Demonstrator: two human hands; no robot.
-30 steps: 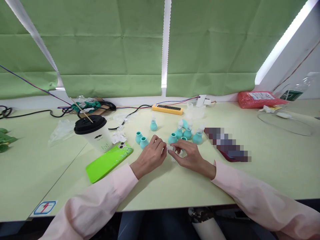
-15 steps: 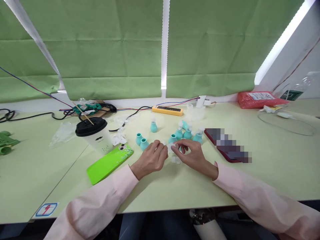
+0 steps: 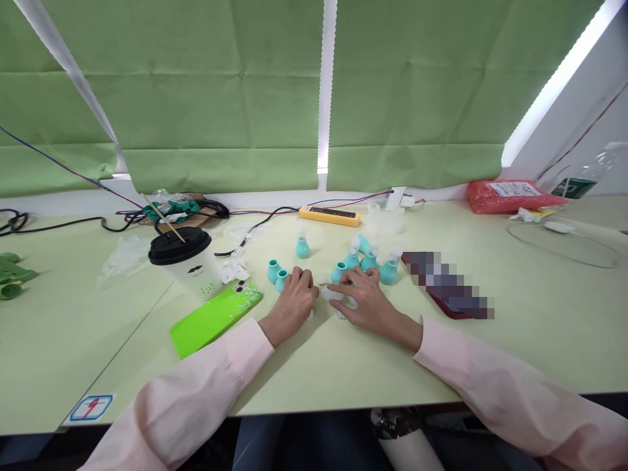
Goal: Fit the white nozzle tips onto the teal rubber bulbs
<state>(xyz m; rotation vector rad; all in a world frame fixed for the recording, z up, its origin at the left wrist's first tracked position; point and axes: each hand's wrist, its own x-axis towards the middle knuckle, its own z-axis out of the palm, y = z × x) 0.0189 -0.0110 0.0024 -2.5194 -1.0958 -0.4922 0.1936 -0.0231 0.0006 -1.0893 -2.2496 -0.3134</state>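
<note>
My left hand (image 3: 293, 302) rests at the middle of the table, fingers curled down and together; a bit of something translucent shows beneath it, too hidden to name. Between the thumb and fingers of my right hand (image 3: 367, 302) is a translucent round cup (image 3: 332, 294). A small whitish piece (image 3: 322, 280) lies just behind it. Two open-necked teal rubber bulbs (image 3: 273, 271) stand beside my left hand. Behind my right hand are several more teal bulbs (image 3: 389, 271), some with clear tops. One bulb with a clear top (image 3: 302, 247) stands alone farther back.
On the left are a bright green phone case (image 3: 216, 320) and a paper cup with a black lid (image 3: 196, 275). A dark phone (image 3: 441, 288) lies to the right. At the back are a yellow power strip (image 3: 330, 216), cables and a red package (image 3: 513, 196).
My hands have moved apart. The left has shifted slightly left and down to the table; the right has moved a little left, still with the translucent cup at its fingers.
</note>
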